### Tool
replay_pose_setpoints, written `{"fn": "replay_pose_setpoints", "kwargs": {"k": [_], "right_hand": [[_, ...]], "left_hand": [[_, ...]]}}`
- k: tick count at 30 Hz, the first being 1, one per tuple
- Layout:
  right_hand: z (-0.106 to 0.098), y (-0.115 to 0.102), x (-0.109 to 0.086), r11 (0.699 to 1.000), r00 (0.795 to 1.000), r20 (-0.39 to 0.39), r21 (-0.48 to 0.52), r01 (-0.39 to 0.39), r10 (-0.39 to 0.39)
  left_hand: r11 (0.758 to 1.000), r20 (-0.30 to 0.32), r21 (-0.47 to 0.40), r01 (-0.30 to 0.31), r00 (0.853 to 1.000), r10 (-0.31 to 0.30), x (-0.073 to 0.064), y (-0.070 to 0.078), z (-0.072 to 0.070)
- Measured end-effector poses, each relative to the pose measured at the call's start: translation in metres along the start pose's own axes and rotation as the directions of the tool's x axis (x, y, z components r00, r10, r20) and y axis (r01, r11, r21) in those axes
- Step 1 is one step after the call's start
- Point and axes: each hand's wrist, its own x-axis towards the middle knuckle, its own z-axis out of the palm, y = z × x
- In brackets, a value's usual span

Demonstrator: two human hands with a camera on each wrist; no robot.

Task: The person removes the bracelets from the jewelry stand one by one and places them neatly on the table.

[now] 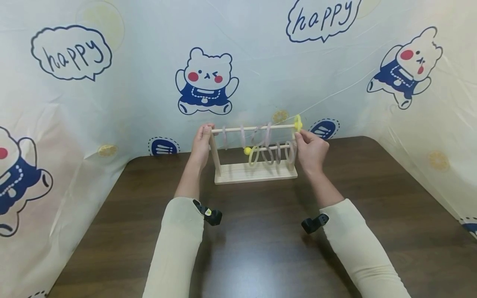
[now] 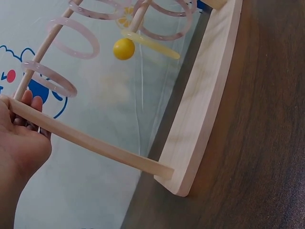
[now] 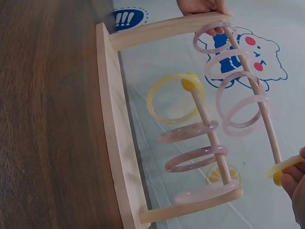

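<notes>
Rack runs crosswise, left to right; left hand holds its post, right hand pinches yellow ring

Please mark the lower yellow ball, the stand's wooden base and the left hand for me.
Lower yellow ball (image 2: 124, 49): left wrist view, middle of its rounded surface.
Wooden base (image 1: 246, 173): head view, bare top face.
Left hand (image 1: 201, 145): head view, middle of the visible hand.

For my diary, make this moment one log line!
left hand: grips rack upright | right hand: pinches yellow ring at upper knob | lower rod: four rings
</notes>
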Motion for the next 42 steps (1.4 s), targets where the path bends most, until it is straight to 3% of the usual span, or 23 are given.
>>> {"fn": "replay_pose_setpoints", "kwargs": {"k": [10,25,32,37,42], "right_hand": [[-0.005,0.005,0.002,0.999,0.999,-0.031,0.030,-0.030,0.031],[-0.019,-0.002,0.001,0.988,0.984,-0.173,0.153,-0.020,0.047],[-0.021,-0.015,-0.001,0.981,0.989,-0.133,0.190,-0.031,0.057],[-0.020,-0.024,-0.005,0.977,0.994,-0.067,0.203,-0.066,0.081],[-0.017,-0.034,-0.012,0.954,0.991,0.027,0.270,-0.131,0.128]], "left_hand": [[1.000,-0.007,0.004,0.003,1.000,-0.003,-0.001,0.001,0.001],[1.000,0.001,0.020,-0.008,1.000,0.008,0.000,0.000,0.001],[1.000,-0.008,0.015,-0.005,1.000,0.005,0.000,0.000,0.000],[1.000,-0.009,0.007,-0.009,1.000,0.009,0.000,0.000,-0.001],[1.000,-0.006,0.012,0.003,1.000,-0.003,-0.003,0.004,0.001]]}}
